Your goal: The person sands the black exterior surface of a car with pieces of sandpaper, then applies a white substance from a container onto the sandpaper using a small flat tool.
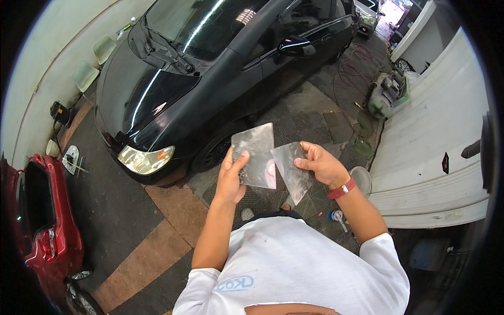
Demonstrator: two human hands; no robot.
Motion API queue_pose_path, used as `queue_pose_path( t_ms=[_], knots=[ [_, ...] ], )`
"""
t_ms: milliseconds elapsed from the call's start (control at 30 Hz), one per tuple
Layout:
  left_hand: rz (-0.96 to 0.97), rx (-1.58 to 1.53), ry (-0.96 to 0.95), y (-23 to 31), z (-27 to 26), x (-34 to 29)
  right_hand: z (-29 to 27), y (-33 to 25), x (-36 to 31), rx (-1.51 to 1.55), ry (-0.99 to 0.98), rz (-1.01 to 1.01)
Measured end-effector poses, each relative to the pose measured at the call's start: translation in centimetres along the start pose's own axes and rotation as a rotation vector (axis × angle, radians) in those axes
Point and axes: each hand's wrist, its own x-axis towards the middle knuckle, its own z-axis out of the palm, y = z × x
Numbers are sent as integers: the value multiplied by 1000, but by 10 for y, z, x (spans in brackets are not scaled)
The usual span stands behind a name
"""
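My left hand (231, 176) pinches a thin, greyish rectangular sheet (253, 149) with its thumb on the face toward me. Pale smudges mark this sheet, and a pinkish patch shows near its lower right corner. Between the thumb and fingers of my right hand (321, 164) is a smaller grey sheet (292, 170) of similar look, tilted with one corner pointing down. The two sheets are side by side, their edges very close, in front of my chest. Whether they are plastic or abrasive paper I cannot tell. A red watch (341, 188) is on my right wrist.
Ahead stands a black car (210, 89), its headlight (147, 159) toward me. A red car (50, 226) is at the left. To the right are a green air compressor (386, 94), a pale bucket (361, 180) and a white wall panel (430, 142). Hoses (353, 65) lie beyond.
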Motion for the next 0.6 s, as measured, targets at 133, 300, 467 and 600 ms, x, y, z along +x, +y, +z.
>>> queue_pose_path(
  t_ms=[133, 300, 467, 600],
  knots=[
    [35, 56, 73, 1, 4, -5, -4, -27, -12, -374, 155, -87],
    [151, 426, 6, -6, 16, -3, 62, -50, -3, -1424, 404, -659],
    [489, 594, 272, -13, -3, 2, 70, -3, -11, -1689, 79, -723],
    [521, 143, 478, -22, -8, 6, 73, -15, -22, -1688, 35, -820]
  ],
)
